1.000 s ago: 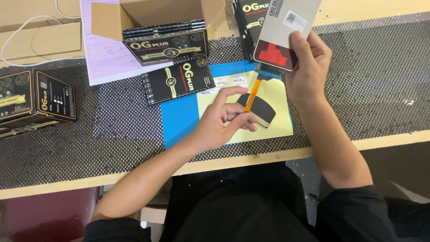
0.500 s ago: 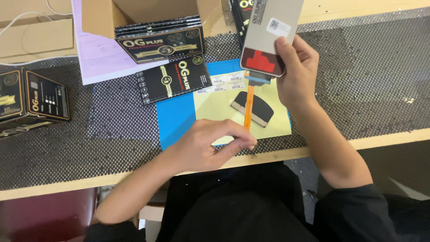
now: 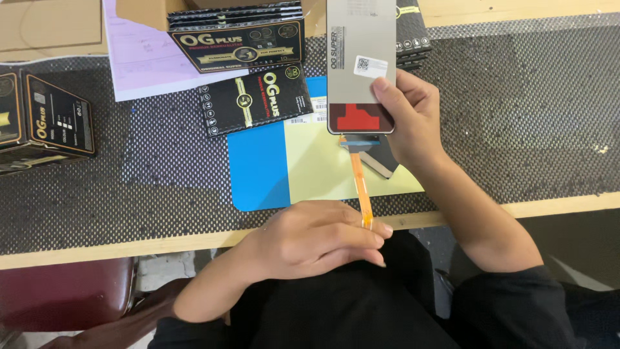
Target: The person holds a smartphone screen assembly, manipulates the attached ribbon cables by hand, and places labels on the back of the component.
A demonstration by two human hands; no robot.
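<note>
My right hand point(image 3: 413, 116) holds a flat grey rectangular panel point(image 3: 360, 39) upright over the table; a white sticker and a dark red patch mark its back. From the panel's lower edge a thin orange strip point(image 3: 360, 184) runs down to my left hand point(image 3: 316, 239), which pinches its end at the table's front edge. Under the panel a black block point(image 3: 382, 160) lies on a pale yellow sheet point(image 3: 323, 168), and that sheet rests on a blue mat point(image 3: 258, 168).
A flat black package point(image 3: 258, 97) lies beside the mat. Behind it an open cardboard box point(image 3: 139, 10) holds more black packs, on a lilac paper point(image 3: 142, 61). Black boxes point(image 3: 45, 119) stand at the left. A maroon seat point(image 3: 64, 291) sits below the wooden table edge point(image 3: 129, 249).
My left hand let go of the black block and drew back to the table's front edge, pulling the orange strip out longer. My right hand keeps the panel raised.
</note>
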